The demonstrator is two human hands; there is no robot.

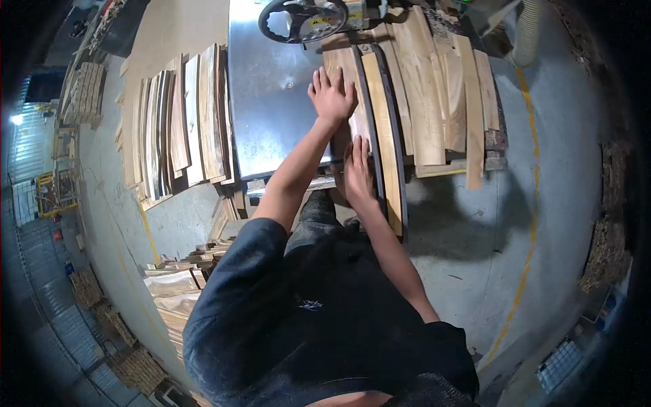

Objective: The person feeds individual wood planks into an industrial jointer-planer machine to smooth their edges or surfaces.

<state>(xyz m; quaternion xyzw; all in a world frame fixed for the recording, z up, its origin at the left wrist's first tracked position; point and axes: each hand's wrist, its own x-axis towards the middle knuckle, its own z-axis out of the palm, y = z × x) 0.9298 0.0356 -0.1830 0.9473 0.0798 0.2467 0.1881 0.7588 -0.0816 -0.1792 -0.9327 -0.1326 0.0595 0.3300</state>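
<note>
While both arms stretch forward from the dark-sleeved shoulders, the left hand [331,95] lies flat with fingers spread on a pale wooden plank [349,102], pressing on its top face rather than gripping it. The right hand [357,173], nearer the body and just behind the left one, also rests palm down with straight fingers on the near end of the same plank, released and not closed around anything. That plank runs lengthwise away from the person along the right edge of a steel worktop [271,102], whose bare metal sheet spreads to the left of both hands. Just to the right of the hands a long yellowish board [383,136] lies beside the plank, bordered by a dark rail [397,156]. Farther right of the hands, a stack of light boards [441,95] lies fanned out, their near ends overhanging the grey concrete floor [475,230]. Ahead of the left hand, at the far end of the worktop, sits a round black saw guard [303,20]. Left of the worktop, well apart from the hands, a row of darker mixed-tone planks [180,122] lies side by side. Below the left elbow, more cut wood pieces [176,278] are piled near the floor.
</note>
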